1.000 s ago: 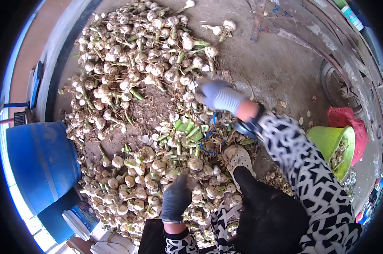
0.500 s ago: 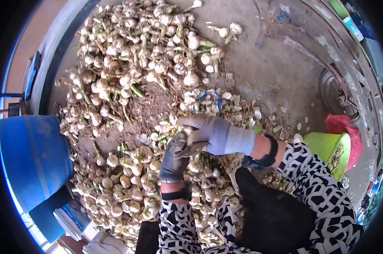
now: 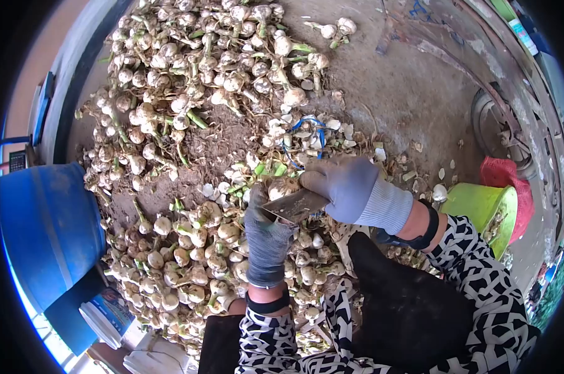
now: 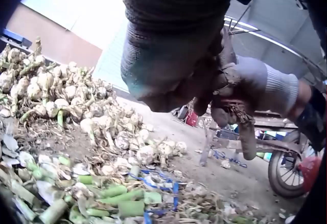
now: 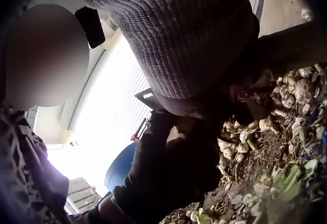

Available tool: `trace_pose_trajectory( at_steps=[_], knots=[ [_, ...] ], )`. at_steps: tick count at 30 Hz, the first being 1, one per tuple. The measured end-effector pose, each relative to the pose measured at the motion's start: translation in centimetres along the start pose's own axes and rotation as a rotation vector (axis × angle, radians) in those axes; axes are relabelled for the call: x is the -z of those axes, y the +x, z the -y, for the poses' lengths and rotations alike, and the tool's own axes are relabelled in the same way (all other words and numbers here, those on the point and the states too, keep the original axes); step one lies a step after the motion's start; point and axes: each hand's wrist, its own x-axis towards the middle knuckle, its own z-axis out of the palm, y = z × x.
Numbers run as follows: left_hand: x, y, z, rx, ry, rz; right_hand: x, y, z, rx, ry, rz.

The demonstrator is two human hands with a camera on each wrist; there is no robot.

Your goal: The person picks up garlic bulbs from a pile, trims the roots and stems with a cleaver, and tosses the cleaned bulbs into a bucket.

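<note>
Gloved in dark grey, my left hand (image 3: pixel 266 243) grips a garlic bulb (image 3: pixel 283 187) above the cut stems. My right hand (image 3: pixel 360 190), in a pale grey-purple glove, holds a flat metal blade (image 3: pixel 299 206) that lies across the near side of the bulb. In the left wrist view, the left glove (image 4: pixel 168 50) fills the top and the right hand (image 4: pixel 250 83) is close beside it. The right wrist view shows the right glove (image 5: pixel 179 40) large, with the left hand (image 5: pixel 158 155) in shadow; the bulb is hard to make out there.
Garlic piles (image 3: pixel 188 68) lie beyond and below the hands. Cut stems (image 4: pixel 117 196) and blue string (image 3: pixel 322 140) lie between them. A blue tub (image 3: pixel 51 227) stands left; a lime green bucket (image 3: pixel 475 202) and red sack (image 3: pixel 512 177) are right.
My right hand came back from the far pile to my left hand, then shifted slightly right. My left hand rose toward it. The blade now shows clearly between the hands, beside the bulb.
</note>
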Motion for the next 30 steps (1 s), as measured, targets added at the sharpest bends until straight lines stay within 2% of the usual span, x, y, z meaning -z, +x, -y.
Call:
trace_pose_trajectory(
  at_steps=[1, 2, 3, 5, 6, 7, 8, 9, 10, 11, 12, 13, 14, 15, 17, 18, 19, 20, 21, 23, 24, 25, 27, 28, 30],
  knots=[
    [-0.6, -0.4, -0.2, -0.011, 0.044, -0.055, -0.1, -0.1, 0.1, -0.007, 0.003, -0.008],
    [-1.0, -0.9, 1.2, -0.078, -0.182, -0.099, -0.1, -0.3, 0.2, -0.066, 0.021, 0.038],
    [-1.1, -1.1, 2.0, -0.076, -0.179, -0.090, -0.2, -0.5, 0.1, -0.125, 0.037, 0.085],
    [-1.8, -1.3, 1.4, 0.073, -0.300, -0.004, -2.2, -1.1, -1.1, -0.169, 0.076, 0.065],
    [-2.5, -1.3, 0.5, 0.103, -0.377, -0.015, -3.8, -1.4, -2.3, -0.202, 0.111, 0.042],
    [-2.6, -1.6, 1.3, 0.250, -0.927, 0.102, -5.5, -1.2, -5.0, -0.209, 0.107, 0.035],
    [-2.6, -1.8, 2.1, 0.478, -1.449, 0.141, -7.5, -1.7, -7.9, -0.335, 0.041, 0.181],
    [-2.9, -3.0, 1.3, 0.301, -0.970, 0.161, -9.0, -2.4, -9.0, -0.440, -0.008, 0.345],
    [-2.5, -2.8, 0.9, 0.187, -0.645, 0.187, -7.3, -1.9, -7.6, -0.422, 0.007, 0.350],
    [-2.2, -2.4, 0.6, 0.079, -0.318, 0.183, -3.4, -1.7, -5.1, -0.652, 0.507, 0.383],
    [-1.8, -2.5, 0.6, 0.027, -0.226, 0.149, -1.1, -1.9, -3.7, -0.872, 1.003, 0.393],
    [-1.7, -2.2, 0.9, -0.034, -0.144, 0.113, -3.1, -3.3, -4.3, -0.750, 1.051, 0.244],
    [-0.9, -1.6, 1.8, -0.041, 0.001, 0.216, -3.3, -3.6, -3.4, -0.662, 1.024, 0.074],
    [-0.4, -1.2, 2.3, -0.131, 0.149, 0.206, -3.6, -3.6, -2.7, -0.574, 0.998, -0.094],
    [0.0, -0.8, 1.4, -0.326, 0.463, 0.164, -3.9, -3.5, -2.7, -0.594, 0.926, -0.117],
    [-0.3, -1.2, 0.9, -0.326, 0.469, 0.160, -3.1, -3.8, -2.7, -0.614, 1.018, 0.010],
    [-0.8, -1.8, 0.6, -0.115, 0.196, 0.148, -2.0, -3.3, -2.3, -0.629, 1.106, 0.139],
    [-1.1, -2.3, 0.4, 0.094, -0.079, 0.136, -2.3, -3.4, -2.5, -0.631, 1.103, 0.161],
    [-1.0, -2.6, 0.4, 0.088, -0.078, 0.132, -1.8, -3.5, -2.4, -0.623, 1.101, 0.161],
    [-1.2, -2.8, 0.5, 0.026, -0.152, 0.114, -0.4, -3.4, -2.3, -0.390, 0.861, 0.024],
    [-1.3, -3.0, 0.6, -0.046, -0.171, 0.131, -0.5, -3.0, -2.1, -0.247, 0.924, -0.125],
    [-1.3, -3.4, 0.6, -0.117, -0.188, 0.147, -1.6, -3.1, -2.9, -0.246, 0.914, -0.125],
    [-0.6, -4.6, -0.7, -0.304, -0.062, 0.240, -4.5, -2.9, -5.3, -0.299, 0.250, 0.816],
    [-0.5, -5.5, -2.5, -0.150, -0.212, 0.174, -4.3, -2.2, -6.0, -0.298, 0.237, 0.806],
    [0.9, -7.3, -2.9, -0.118, -0.025, 0.076, -4.3, -0.6, -7.4, -0.509, 0.031, 0.686]
  ],
)
